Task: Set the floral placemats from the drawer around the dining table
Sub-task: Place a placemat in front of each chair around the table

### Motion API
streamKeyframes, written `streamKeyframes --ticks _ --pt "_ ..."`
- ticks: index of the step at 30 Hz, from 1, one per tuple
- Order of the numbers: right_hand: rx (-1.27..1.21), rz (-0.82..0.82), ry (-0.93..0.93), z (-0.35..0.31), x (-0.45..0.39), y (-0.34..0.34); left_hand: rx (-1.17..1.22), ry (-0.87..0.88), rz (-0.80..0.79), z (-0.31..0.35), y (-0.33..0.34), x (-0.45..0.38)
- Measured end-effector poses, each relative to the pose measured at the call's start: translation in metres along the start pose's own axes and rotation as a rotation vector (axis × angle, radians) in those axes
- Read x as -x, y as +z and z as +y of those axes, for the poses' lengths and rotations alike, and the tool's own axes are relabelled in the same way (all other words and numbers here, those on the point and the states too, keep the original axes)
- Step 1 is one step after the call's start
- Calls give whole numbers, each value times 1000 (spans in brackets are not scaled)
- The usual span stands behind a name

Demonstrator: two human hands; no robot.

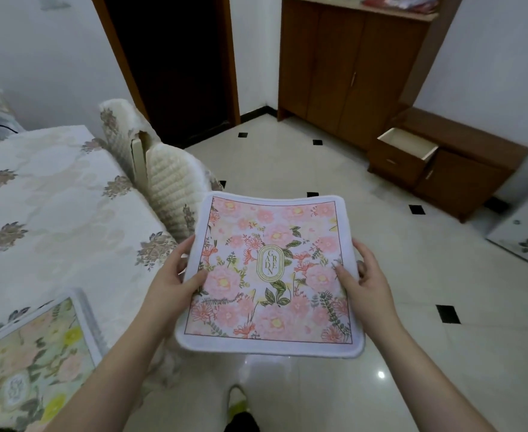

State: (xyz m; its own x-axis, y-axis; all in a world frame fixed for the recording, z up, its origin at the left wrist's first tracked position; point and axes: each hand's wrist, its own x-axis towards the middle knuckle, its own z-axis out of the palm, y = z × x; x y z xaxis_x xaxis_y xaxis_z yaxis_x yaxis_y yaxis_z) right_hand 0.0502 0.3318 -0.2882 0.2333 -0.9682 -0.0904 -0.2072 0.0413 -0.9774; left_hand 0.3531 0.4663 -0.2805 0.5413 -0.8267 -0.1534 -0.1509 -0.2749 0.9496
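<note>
A pink floral placemat point(272, 269) with a white border and a "GARDEN" oval in its middle is held flat over the floor. My left hand point(172, 275) grips its left edge and my right hand point(365, 275) grips its right edge. A second, green-and-yellow floral placemat point(35, 360) lies on the dining table point(54, 213) at the near left corner. The table wears a cream cloth with flower motifs and stands to the left of the held mat. The drawer point(407, 148) of a low brown cabinet stands open at the far right.
Two chairs with quilted cream covers point(166, 188) are pushed against the table's right side. A tall wooden cupboard point(349, 67) and a dark doorway point(175, 63) are at the back. A white box point(524, 241) sits on the tiled floor at right.
</note>
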Motion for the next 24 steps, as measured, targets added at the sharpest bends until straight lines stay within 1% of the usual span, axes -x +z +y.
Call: streamKeyframes --ticks 7,13,18,24 --pt "8 47 6 -15 -65 21 87 -5 -28 -5 1 -83" --pt "20 58 -2 -35 -120 47 205 -11 -27 13 -12 -146" --pt "18 78 4 -37 -158 56 209 -19 -40 21 -12 -190" --pt "-10 69 41 -31 -219 43 189 -48 -10 34 18 -236"
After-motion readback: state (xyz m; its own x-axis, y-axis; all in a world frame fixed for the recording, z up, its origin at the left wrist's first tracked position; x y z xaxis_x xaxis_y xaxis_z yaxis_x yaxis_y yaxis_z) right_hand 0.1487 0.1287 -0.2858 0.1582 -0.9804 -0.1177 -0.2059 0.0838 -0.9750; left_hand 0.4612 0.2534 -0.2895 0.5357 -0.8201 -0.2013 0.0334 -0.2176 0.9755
